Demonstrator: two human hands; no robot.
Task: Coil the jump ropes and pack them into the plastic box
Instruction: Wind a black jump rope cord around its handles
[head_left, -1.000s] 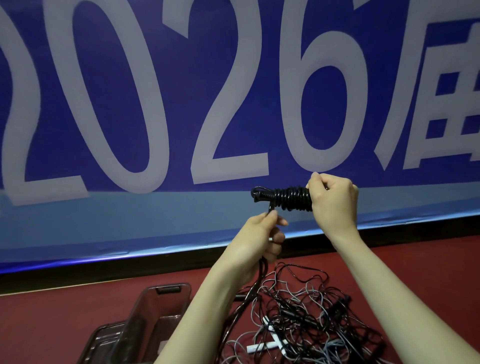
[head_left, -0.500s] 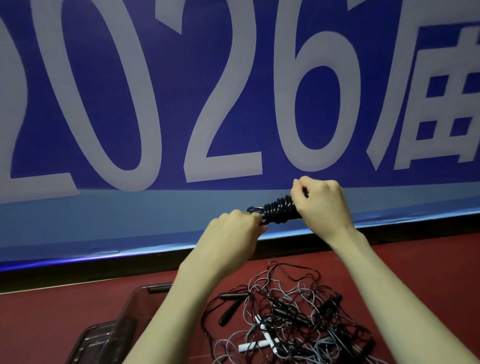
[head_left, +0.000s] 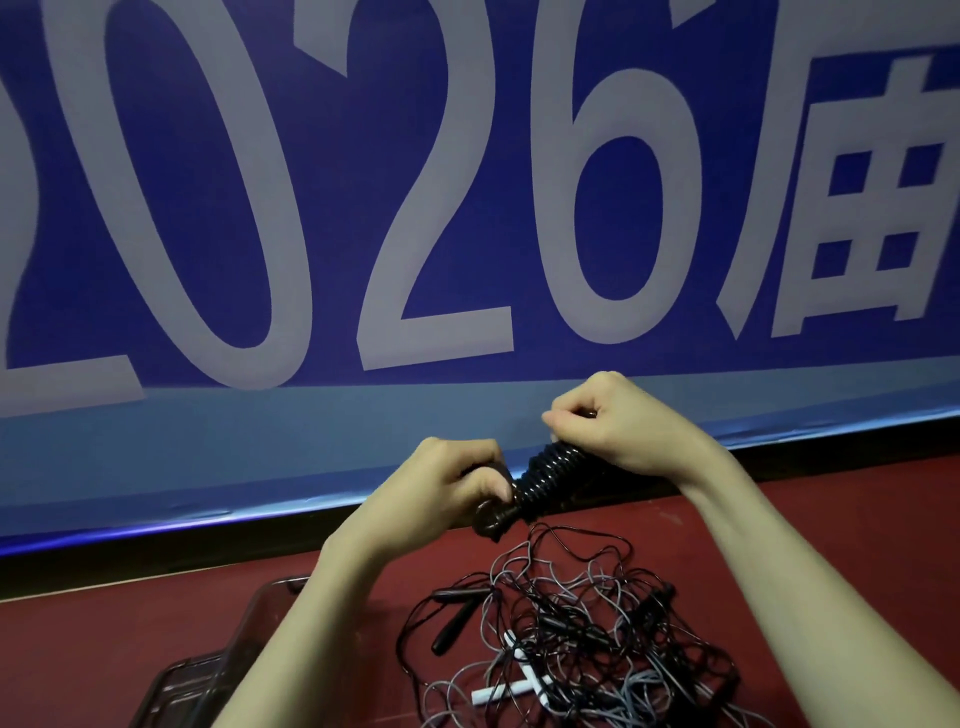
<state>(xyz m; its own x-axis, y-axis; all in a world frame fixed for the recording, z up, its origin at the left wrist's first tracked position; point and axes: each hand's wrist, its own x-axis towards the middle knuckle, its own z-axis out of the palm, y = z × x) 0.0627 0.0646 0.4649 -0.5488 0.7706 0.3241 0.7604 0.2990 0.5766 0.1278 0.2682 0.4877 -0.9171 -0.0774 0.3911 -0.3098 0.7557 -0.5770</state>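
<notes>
At lower left the plastic box (head_left: 208, 670) sits on the red floor (head_left: 104, 639), partly hidden by the left forearm. Above and to its right, the left hand (head_left: 447, 488) pinches the lower end of the coiled black rope (head_left: 545, 475), held in the air. Its long axis slants up to the right into the right hand (head_left: 618, 421), whose grip is clenched round the upper end. The box lies below and left of the bundle, nearer the left hand. The loose rope tangle (head_left: 576, 639) lies on the floor beneath.

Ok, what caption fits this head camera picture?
Two hands finish winding a black jump rope above a tangled rope pile.
</notes>
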